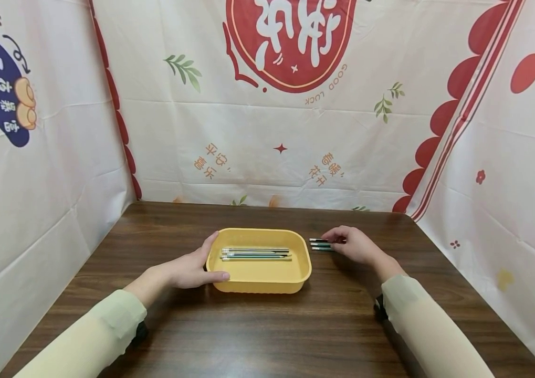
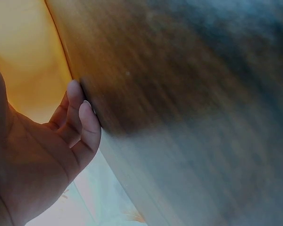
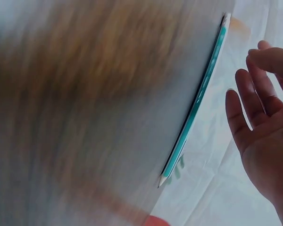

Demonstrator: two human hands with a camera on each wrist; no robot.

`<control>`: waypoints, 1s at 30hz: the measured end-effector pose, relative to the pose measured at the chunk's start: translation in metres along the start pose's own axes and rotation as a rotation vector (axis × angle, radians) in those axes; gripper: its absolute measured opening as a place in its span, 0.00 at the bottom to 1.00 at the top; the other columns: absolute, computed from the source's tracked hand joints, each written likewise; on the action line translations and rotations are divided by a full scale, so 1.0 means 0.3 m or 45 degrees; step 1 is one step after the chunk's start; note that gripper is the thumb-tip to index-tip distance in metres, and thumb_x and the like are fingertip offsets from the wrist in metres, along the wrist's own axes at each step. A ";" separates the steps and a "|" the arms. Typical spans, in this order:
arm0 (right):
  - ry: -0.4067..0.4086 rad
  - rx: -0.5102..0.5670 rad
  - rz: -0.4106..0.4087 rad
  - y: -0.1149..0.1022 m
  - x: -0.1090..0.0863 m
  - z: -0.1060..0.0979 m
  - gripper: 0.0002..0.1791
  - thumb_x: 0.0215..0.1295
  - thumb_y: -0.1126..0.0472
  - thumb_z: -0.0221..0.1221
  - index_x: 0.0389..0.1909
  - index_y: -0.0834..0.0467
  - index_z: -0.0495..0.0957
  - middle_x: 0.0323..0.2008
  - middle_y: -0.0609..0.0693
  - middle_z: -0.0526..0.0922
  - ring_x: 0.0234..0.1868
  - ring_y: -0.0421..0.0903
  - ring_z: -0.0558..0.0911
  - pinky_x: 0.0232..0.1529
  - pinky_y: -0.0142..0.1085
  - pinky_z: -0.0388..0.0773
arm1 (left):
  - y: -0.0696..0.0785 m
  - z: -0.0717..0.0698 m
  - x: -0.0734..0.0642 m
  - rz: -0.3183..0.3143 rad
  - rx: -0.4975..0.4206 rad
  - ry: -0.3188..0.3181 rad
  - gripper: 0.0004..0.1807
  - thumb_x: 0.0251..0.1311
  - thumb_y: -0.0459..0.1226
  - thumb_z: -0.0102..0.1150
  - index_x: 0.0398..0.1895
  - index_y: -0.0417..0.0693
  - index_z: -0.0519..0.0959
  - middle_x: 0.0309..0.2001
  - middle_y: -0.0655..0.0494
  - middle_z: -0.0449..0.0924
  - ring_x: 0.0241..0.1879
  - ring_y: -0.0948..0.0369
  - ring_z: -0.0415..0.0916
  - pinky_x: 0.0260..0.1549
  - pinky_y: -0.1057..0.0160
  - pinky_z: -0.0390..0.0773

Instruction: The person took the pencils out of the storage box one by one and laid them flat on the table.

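Note:
A yellow plastic bin [image 1: 260, 287] stands mid-table, with several pencils [image 1: 255, 254] lying lengthwise inside. My left hand [image 1: 191, 268] grips its left end, thumb over the near rim and fingers along the outside. In the left wrist view, bent fingers [image 2: 89, 127] of that hand lie against the bin wall, low by the table. Right of the bin, green and dark pencils [image 1: 320, 248] lie side by side on the table. Directly over them is my right hand [image 1: 354, 245], holding nothing. The right wrist view shows a green pencil [image 3: 195, 106] with a gap between it and the fingers.
The dark wood table [image 1: 258, 336] meets a printed white cloth [image 1: 258, 126] hanging behind it. Similar cloth [image 1: 40, 210] hangs along the left side and on the right [image 1: 508, 226].

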State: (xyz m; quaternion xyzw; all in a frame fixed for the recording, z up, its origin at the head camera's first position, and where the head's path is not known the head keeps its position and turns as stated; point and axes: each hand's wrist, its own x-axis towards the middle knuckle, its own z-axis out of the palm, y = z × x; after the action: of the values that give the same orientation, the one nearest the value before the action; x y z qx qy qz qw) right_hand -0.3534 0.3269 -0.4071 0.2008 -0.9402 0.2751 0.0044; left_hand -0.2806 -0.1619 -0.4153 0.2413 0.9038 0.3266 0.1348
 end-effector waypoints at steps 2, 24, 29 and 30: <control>0.015 0.003 -0.022 -0.018 0.001 0.004 0.15 0.75 0.69 0.66 0.58 0.58 0.89 0.51 0.55 0.90 0.51 0.49 0.83 0.58 0.49 0.82 | -0.001 0.000 0.001 -0.001 0.001 -0.001 0.71 0.68 0.67 0.67 0.91 0.50 0.26 0.87 0.31 0.51 0.82 0.42 0.63 0.78 0.35 0.65; 0.022 0.194 -0.081 -0.250 0.024 0.036 0.14 0.76 0.63 0.67 0.58 0.53 0.89 0.49 0.51 0.88 0.46 0.47 0.83 0.47 0.41 0.83 | -0.002 -0.003 0.004 -0.013 0.002 0.000 0.71 0.68 0.68 0.67 0.91 0.51 0.26 0.86 0.32 0.52 0.81 0.41 0.65 0.78 0.35 0.65; 0.007 0.208 -0.100 -0.284 0.034 0.047 0.15 0.76 0.63 0.66 0.59 0.54 0.88 0.49 0.51 0.87 0.45 0.48 0.83 0.45 0.40 0.84 | -0.004 -0.001 0.003 -0.011 0.000 -0.001 0.71 0.68 0.68 0.67 0.91 0.50 0.27 0.86 0.32 0.52 0.81 0.41 0.64 0.78 0.34 0.65; 0.006 0.206 -0.105 -0.289 0.036 0.050 0.14 0.76 0.63 0.66 0.59 0.54 0.88 0.49 0.51 0.87 0.44 0.48 0.83 0.44 0.40 0.84 | -0.004 0.000 0.003 -0.008 -0.001 -0.001 0.71 0.68 0.67 0.67 0.91 0.50 0.27 0.86 0.32 0.52 0.81 0.41 0.64 0.78 0.35 0.65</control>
State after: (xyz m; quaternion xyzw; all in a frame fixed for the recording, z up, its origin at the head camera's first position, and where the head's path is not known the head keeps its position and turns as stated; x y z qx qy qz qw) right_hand -0.3288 0.2484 -0.3736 0.2385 -0.9058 0.3502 0.0017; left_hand -0.2817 -0.1622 -0.4160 0.2384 0.9045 0.3265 0.1363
